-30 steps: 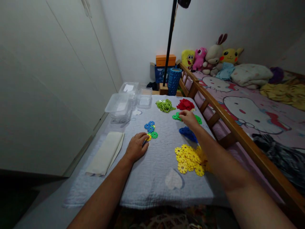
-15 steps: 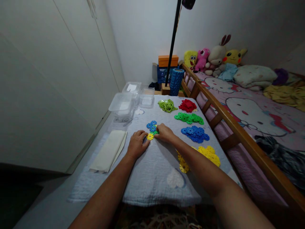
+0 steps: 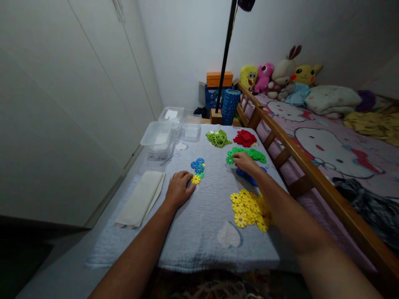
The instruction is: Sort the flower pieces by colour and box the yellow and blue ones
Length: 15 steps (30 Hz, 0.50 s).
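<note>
On the cloth-covered table lies a joined group of flower-shaped plastic discs: blue discs point(image 3: 198, 165), a green disc point(image 3: 200, 175) and a yellow disc point(image 3: 195, 179). The thumb and forefinger of my left hand point(image 3: 179, 189) close on the edge of that yellow disc. My right hand point(image 3: 245, 161) is at the green disc pile point(image 3: 252, 153), its fingertips pinching a single green disc point(image 3: 230, 160) at the pile's left side. Beneath my right wrist the blue disc pile point(image 3: 246, 176) is partly covered. My right forearm hides part of the yellow disc pile point(image 3: 247, 207).
Light-green pieces point(image 3: 218, 138) and red pieces point(image 3: 245, 138) are heaped at the back. Clear plastic containers point(image 3: 160, 135) stand back left, with a folded cream cloth point(image 3: 141, 199) nearer. A wooden bed rail point(image 3: 293, 160) runs along the right; a black pole point(image 3: 225, 58) rises behind.
My right hand has left the joined discs and moved right to the green pile, where it now pinches a green disc. My left hand has stayed at the yellow disc.
</note>
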Motion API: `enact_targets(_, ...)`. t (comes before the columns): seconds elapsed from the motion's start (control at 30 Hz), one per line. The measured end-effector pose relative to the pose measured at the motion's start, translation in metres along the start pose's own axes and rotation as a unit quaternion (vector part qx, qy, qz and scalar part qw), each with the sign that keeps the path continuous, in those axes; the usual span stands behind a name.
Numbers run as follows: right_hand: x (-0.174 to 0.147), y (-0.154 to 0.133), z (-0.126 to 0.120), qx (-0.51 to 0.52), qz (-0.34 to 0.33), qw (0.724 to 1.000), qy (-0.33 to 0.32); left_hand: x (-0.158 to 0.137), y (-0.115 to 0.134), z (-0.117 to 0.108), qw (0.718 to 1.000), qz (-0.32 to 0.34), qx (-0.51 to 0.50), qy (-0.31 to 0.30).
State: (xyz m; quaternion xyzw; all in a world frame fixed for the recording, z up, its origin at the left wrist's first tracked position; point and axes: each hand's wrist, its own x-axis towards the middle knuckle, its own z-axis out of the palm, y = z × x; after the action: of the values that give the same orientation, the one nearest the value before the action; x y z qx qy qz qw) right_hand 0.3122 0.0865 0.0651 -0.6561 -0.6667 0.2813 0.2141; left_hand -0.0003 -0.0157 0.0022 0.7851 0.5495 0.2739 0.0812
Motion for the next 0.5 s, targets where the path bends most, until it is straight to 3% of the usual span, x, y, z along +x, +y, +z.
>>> enact_targets(0.13, 0.019, 0.034, -0.038, 0.105, 0.112, 0.974, 0.166, 0.0, 0.001, -0.001, 1.0, 0.002, 0.002, 0.002)
enact_targets(0.2, 0.026, 0.048, -0.051, 0.124, 0.144, 0.958, 0.215, 0.0, 0.002, -0.001, 1.0, 0.0, 0.003, 0.001)
enact_targets(0.3, 0.033, 0.062, -0.057, 0.127, 0.173, 0.947, 0.24, 0.0, 0.003, -0.002, 1.0, -0.002, 0.002, 0.001)
enact_targets(0.5, 0.044, 0.078, -0.044, 0.114, 0.202, 0.936, 0.265, 0.001, 0.002, -0.002, 1.0, 0.0, -0.001, 0.005)
